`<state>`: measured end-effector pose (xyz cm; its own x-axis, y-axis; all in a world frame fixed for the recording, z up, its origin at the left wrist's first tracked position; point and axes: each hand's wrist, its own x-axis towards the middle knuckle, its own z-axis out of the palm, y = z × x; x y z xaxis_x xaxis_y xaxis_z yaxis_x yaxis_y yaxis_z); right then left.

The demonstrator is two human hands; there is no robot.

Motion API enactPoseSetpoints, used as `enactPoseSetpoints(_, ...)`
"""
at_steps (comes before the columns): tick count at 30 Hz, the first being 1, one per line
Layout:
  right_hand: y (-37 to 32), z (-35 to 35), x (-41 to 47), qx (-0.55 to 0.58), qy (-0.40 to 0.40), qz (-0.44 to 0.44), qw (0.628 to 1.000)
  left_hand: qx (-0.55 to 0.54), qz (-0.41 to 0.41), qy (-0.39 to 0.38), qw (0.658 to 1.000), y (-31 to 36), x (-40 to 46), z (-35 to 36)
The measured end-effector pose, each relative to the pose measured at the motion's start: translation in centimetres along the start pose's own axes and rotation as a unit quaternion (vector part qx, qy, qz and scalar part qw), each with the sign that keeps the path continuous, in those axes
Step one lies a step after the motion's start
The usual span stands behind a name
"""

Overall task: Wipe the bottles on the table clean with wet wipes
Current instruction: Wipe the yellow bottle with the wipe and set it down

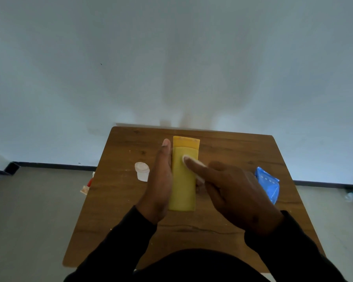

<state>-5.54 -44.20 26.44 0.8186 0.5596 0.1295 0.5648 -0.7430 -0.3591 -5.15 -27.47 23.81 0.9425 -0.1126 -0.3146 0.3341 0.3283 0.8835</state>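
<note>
Near the far edge of the brown wooden tabletop [118, 200] lies a flat yellow plastic bottle [182, 186], the left hand [159, 180] flat and open against its left side. The right hand [232, 192] presses a white wet wipe [194, 161] onto it with fingers together. A small white cap-like container [142, 171] sits toward the left edge and a blue wipes pack [268, 184] toward the right edge, with bare wood along the near edge.

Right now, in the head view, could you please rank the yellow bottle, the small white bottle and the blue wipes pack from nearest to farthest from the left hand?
1. Yellow bottle: touching the left hand, centre.
2. Small white bottle: just left.
3. Blue wipes pack: far right, beyond the right hand.
</note>
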Motion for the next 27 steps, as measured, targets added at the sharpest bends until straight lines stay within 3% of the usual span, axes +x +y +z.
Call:
enactPoseSetpoints(3, 0.6, -0.5, 0.3, 0.018, 0.054, 0.038, 0.998, -0.013, 0.003, -0.019, 1.0, 0.2, 0.1, 0.1)
enactPoseSetpoints(7, 0.2, -0.5, -0.2, 0.033, -0.003, -0.038, 0.999, -0.039, -0.018, -0.028, 0.999, 0.6, 0.0, 0.1)
enactPoseSetpoints(11, 1.1, -1.1, 0.3, 0.032, 0.072, 0.023, 0.997, -0.061, -0.021, -0.069, 0.996, 1.0, -0.1, 0.1)
enactPoseSetpoints(15, 0.9, -1.2, -0.4, 0.064, 0.004, -0.053, 0.997, -0.057, -0.039, -0.072, 0.995, 0.9, 0.3, -0.4)
enactPoseSetpoints(19, 1.4, -1.2, 0.0, 0.052, 0.049, 0.003, 0.997, -0.072, -0.053, -0.09, 0.992, 1.1, 0.2, -0.4)
enactPoseSetpoints(24, 1.0, -1.5, -0.6, 0.079, -0.024, -0.054, 0.995, -0.069, -0.065, -0.087, 0.992, 1.2, 0.5, -0.6)
enactPoseSetpoints(27, 1.9, -1.6, -0.1, 0.063, 0.013, -0.003, 0.998, -0.085, -0.065, -0.102, 0.989, 1.4, 0.4, -0.4)
